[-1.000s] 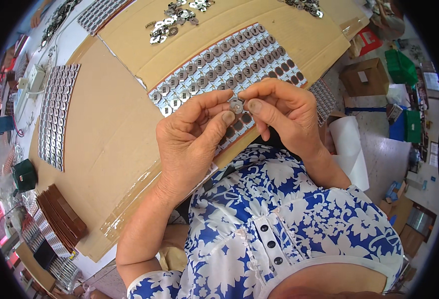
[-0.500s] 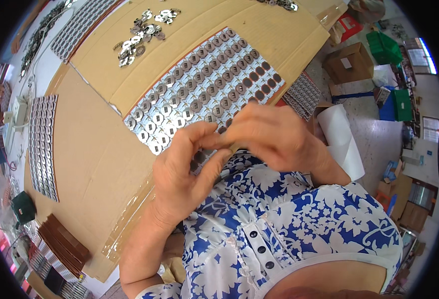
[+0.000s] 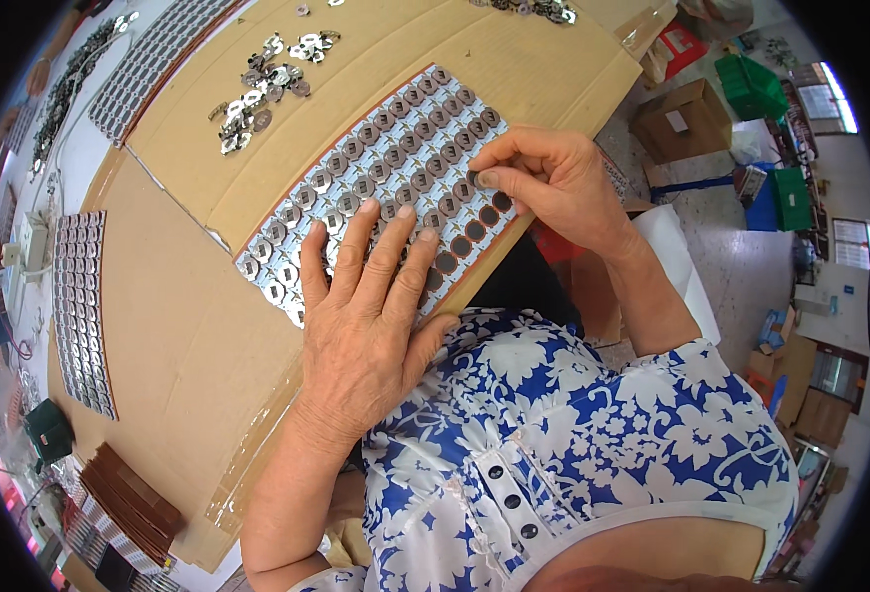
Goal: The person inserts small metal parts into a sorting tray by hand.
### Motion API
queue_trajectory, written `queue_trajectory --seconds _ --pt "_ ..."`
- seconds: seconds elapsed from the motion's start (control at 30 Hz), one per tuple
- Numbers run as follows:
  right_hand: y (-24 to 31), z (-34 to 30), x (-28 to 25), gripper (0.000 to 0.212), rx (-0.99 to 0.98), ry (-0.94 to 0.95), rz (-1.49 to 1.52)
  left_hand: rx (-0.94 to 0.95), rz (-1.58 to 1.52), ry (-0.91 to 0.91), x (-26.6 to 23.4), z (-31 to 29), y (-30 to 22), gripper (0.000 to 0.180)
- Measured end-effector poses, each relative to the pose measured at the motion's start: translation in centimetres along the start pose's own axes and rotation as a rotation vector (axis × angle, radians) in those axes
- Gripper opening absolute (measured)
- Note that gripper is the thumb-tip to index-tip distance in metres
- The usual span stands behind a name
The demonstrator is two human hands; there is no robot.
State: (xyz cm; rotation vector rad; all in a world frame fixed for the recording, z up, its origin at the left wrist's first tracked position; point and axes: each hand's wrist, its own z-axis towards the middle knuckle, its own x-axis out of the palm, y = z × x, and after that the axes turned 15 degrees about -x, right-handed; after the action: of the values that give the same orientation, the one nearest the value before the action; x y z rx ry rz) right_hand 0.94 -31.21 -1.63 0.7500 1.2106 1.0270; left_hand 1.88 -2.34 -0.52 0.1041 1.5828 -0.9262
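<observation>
A board with a light blue printed face point(image 3: 459, 268) lies at a slant before me, covered with rows of small round metal pieces. Most pieces look silver-grey with a small dark slot; along the near right edge runs a row of plain dark discs point(image 3: 461, 246). My left hand point(image 3: 356, 306) rests on the board's near part, fingers spread over the rows, holding nothing. At the right end, the thumb and index finger of my right hand point(image 3: 563, 187) pinch a small dark round piece point(image 3: 473, 179), partly hidden by the fingertips.
Loose metal pieces point(image 3: 275, 81) lie in a heap on the cardboard-covered table point(image 3: 173, 326). A similar filled board point(image 3: 81, 316) lies at left, another point(image 3: 153, 69) at far left. Brown strips point(image 3: 129, 503) are stacked at lower left. A cardboard box point(image 3: 681, 120) stands on the floor at right.
My hands were together over the board's near edge. They have parted: the left now lies spread on the board, the right has moved up and right. The view has shifted slightly.
</observation>
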Motion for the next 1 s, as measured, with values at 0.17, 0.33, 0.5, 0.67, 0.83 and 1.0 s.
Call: queue_trajectory --seconds 0.17,0.33,0.5,0.67,0.83,1.0 --pt "0.7 0.3 0.6 0.007 0.042 -0.035 -0.073 -0.018 0.007 -0.014 0.1 0.0 -0.2 0.076" --pt "0.1 -0.3 0.8 0.015 -0.170 0.024 -0.269 -0.029 0.005 -0.025 0.2 0.1 -0.2 0.073" --pt "0.2 -1.0 1.3 0.022 -0.341 0.016 -0.344 -0.018 -0.009 -0.044 0.5 -0.3 0.0 0.069" --pt "1.2 3.4 1.0 0.022 -0.226 -0.075 -0.373 0.004 -0.013 -0.102 -0.1 -0.8 0.1 0.066" --pt "-1.5 14.9 3.0 0.031 -0.439 0.031 -0.416 -0.024 -0.057 -0.112 -1.4 -0.6 0.1 0.076" --pt "-3.7 19.9 4.9 0.033 -0.728 0.219 -0.676 -0.024 -0.078 -0.096 -1.2 -0.5 0.3 0.075"
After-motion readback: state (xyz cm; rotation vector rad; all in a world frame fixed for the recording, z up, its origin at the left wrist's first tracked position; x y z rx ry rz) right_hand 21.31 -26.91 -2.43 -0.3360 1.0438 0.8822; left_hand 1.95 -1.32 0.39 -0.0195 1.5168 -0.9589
